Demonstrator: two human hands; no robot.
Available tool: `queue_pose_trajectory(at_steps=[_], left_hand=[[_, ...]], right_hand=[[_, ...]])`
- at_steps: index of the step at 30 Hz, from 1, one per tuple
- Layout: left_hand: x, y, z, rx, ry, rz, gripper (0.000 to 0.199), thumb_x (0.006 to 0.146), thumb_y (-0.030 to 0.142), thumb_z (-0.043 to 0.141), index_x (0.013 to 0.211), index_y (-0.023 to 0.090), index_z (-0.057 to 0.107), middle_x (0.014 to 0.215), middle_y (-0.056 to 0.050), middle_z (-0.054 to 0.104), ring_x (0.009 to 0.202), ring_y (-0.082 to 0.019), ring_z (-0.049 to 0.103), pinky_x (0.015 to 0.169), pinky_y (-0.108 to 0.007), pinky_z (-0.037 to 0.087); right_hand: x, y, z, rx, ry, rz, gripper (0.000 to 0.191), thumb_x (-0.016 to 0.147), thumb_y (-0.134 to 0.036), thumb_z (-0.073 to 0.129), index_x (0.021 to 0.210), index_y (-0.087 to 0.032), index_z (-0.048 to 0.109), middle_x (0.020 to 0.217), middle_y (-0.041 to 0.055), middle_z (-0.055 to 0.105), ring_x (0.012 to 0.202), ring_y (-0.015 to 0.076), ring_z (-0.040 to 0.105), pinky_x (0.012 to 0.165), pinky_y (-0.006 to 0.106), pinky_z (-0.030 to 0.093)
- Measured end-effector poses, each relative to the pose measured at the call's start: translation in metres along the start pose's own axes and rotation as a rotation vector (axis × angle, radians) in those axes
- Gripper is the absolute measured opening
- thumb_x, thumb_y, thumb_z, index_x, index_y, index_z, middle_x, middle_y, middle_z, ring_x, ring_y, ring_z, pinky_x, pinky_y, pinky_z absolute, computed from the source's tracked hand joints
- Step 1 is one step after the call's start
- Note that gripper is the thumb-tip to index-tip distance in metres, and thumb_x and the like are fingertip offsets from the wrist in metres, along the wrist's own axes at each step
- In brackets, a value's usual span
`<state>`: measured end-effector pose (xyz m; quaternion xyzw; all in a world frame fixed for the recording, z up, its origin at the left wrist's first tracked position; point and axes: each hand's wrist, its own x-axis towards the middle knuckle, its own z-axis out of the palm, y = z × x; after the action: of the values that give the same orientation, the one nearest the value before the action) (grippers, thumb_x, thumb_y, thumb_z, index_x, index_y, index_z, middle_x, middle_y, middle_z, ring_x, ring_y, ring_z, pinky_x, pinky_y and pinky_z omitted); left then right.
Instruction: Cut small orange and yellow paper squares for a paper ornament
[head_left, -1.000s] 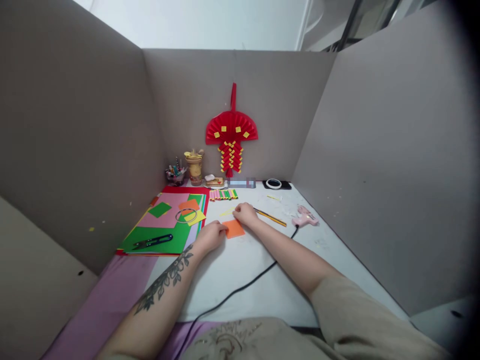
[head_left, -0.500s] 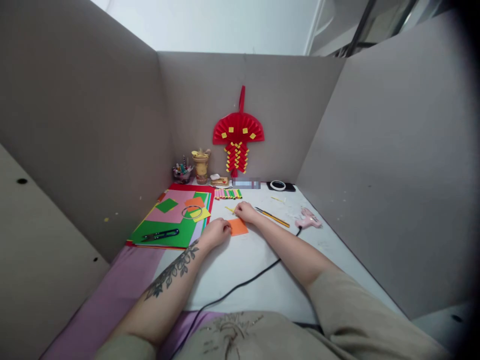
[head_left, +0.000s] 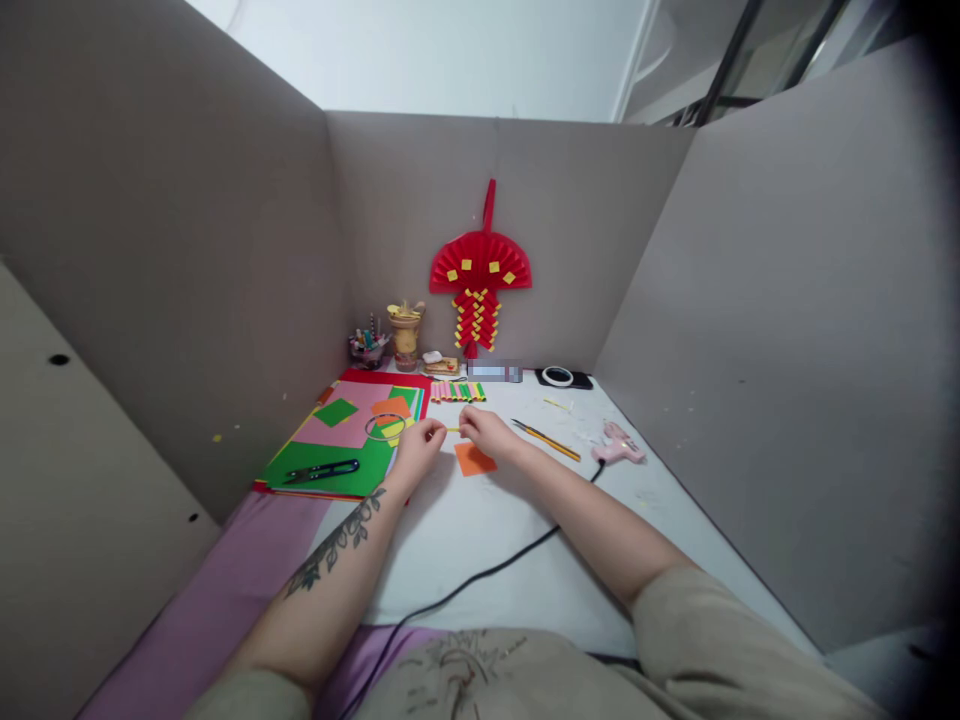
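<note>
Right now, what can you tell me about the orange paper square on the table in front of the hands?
The orange paper square is a small, flat piece of plain orange paper or thin card, roughly square and turned slightly askew. It lies flat on the white table, just below and between the left hand and the right hand, which pinch a thin yellow strip above it. Neither hand clearly touches it; the right hand's heel is close to its upper edge. No folds or marks are visible.
</note>
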<state>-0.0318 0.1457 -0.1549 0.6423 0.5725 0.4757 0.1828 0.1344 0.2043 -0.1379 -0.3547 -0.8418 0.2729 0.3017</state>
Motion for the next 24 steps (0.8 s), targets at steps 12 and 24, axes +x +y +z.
queue_pose_trajectory(at_steps=[12, 24], left_hand=[[-0.016, 0.02, 0.018, -0.574, -0.274, -0.382, 0.036, 0.069, 0.04, 0.063, 0.094, 0.014, 0.066, 0.072, -0.003, 0.065, 0.048, -0.008, 0.044, 0.044, -0.019, 0.028], [-0.013, 0.022, 0.019, -0.633, -0.203, -0.372, 0.036, 0.062, 0.032, 0.073, 0.093, 0.014, 0.064, 0.07, -0.003, 0.065, 0.061, -0.012, 0.058, 0.054, -0.02, 0.04]], right_hand=[[-0.061, 0.01, -0.009, 0.012, 0.299, -0.03, 0.019, 0.076, -0.014, 0.05, 0.083, -0.02, 0.067, 0.083, 0.0044, 0.066, 0.078, 0.0163, 0.057, 0.075, 0.031, 0.043], [-0.063, 0.005, -0.004, 0.249, 0.449, 0.014, 0.024, 0.076, -0.021, 0.054, 0.099, -0.021, 0.06, 0.092, 0.005, 0.061, 0.082, 0.0168, 0.056, 0.073, 0.031, 0.046]])
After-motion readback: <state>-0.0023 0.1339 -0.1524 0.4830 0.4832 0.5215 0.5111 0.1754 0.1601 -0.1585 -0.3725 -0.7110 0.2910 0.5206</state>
